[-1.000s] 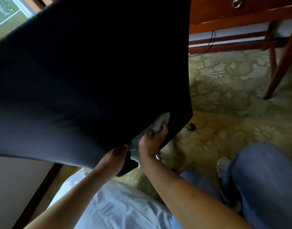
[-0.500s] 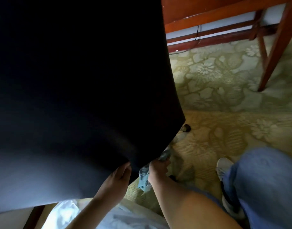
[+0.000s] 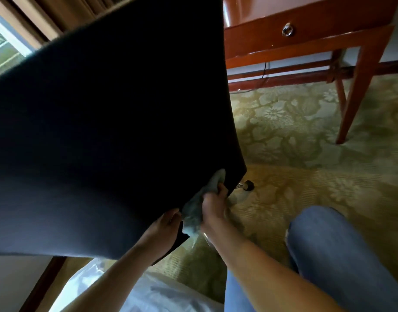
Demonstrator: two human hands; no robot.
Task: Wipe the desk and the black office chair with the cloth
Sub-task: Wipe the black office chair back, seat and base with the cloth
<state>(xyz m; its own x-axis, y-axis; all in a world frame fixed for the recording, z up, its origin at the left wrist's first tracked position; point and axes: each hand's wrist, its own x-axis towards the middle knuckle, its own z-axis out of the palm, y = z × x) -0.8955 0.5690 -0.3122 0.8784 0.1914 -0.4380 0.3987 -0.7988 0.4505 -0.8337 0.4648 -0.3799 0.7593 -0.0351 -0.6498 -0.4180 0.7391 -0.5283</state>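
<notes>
Carpet [image 3: 294, 136] behind; chair back [image 3: 108, 131] hides left hand [image 3: 164, 226] fingers.

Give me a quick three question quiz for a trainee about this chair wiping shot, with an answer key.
1. Which hand holds the cloth?
2. True or false: the left hand grips the lower edge of the black office chair.
3. Multiple choice: the desk stands A) behind the chair, upper right of the view, B) under the person's knee, C) out of view.

Key:
1. The right hand, its fingers curled round the cloth against the chair's lower corner.
2. True.
3. A.
</notes>
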